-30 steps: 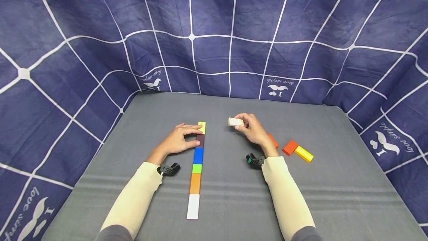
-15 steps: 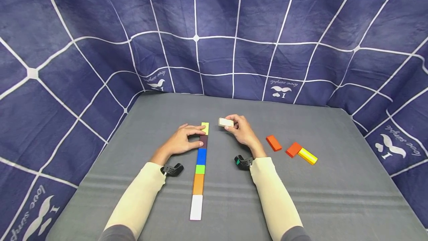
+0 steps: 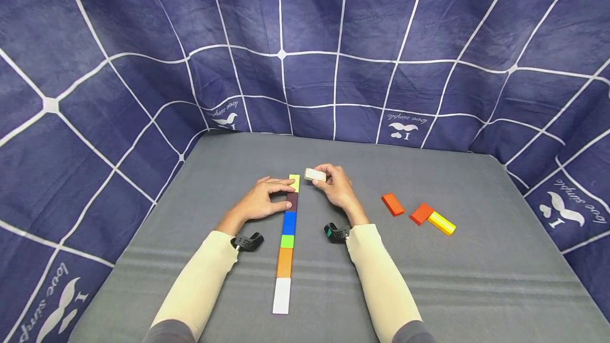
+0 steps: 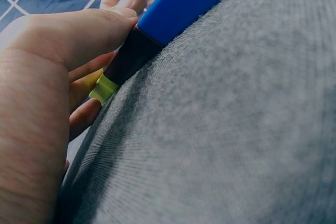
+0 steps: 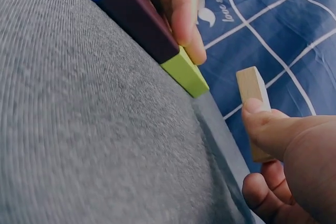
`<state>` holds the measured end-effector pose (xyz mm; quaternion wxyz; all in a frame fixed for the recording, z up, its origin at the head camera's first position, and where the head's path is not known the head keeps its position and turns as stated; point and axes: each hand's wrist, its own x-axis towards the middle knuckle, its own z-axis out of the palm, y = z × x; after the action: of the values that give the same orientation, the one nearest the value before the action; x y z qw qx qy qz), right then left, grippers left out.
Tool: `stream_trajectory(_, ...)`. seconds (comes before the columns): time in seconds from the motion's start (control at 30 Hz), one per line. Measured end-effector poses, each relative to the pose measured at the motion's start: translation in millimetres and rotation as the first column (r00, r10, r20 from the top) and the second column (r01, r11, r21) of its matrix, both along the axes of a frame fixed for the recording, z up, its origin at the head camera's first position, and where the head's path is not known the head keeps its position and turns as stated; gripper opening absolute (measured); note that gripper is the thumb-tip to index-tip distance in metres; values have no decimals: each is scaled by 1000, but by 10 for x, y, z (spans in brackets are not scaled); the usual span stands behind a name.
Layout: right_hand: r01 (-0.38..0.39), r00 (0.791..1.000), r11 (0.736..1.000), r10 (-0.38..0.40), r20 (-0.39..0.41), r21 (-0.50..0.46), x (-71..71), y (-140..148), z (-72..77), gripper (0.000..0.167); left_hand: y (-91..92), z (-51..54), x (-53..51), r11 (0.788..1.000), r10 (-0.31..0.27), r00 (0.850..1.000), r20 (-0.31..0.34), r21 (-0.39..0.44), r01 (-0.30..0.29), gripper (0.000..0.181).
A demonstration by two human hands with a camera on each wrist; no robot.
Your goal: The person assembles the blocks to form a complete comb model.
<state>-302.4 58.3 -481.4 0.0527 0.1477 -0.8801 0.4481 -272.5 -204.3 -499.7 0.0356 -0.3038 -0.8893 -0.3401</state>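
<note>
One pale wood blk (image 5: 248, 85), white-faced, pinched in R hand (image 3: 336, 186); L hand (image 3: 257, 198), thumb apart, touches dark blk (image 3: 293, 200).

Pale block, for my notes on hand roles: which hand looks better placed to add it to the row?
The right hand, probably: it holds the pale block near the far end of the row, while the left hand touches that row.

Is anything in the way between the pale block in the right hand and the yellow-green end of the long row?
Nothing I can see: only open space lies between the pale block in the right hand and the yellow-green block. The left hand touches the row, but leaves that block's far end uncovered.
</note>
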Motion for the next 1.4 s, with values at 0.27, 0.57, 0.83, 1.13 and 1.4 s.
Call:
stream_trajectory(0.27, 40, 998, 998, -42, 40, 51, 12, -61, -27, 32, 12, -6, 2, 1000, 1, 1000, -7, 0, -1, 38)
stream_trajectory(0.57, 43, 998, 996, -46, 41, 75, -29, -95, -73, 32, 15, -7, 15, 1000, 15, 1000, 9, -2, -15, 38)
stream_trajectory(0.83, 64, 997, 989, -69, 40, 134, -3, -133, -76, 31, 16, -7, 8, 1000, 16, 1000, 5, 1, -16, 38)
stream_trajectory(1.13, 89, 995, 983, -93, 20, 163, 0, -152, -82, 30, 26, 7, -13, 1000, 6, 1000, -5, -3, -6, 38)
stream_trajectory(1.4, 93, 995, 978, -99, 23, 189, 6, -181, -103, 30, 15, 24, 14, 1000, 3, 1000, -4, -3, -3, 38)
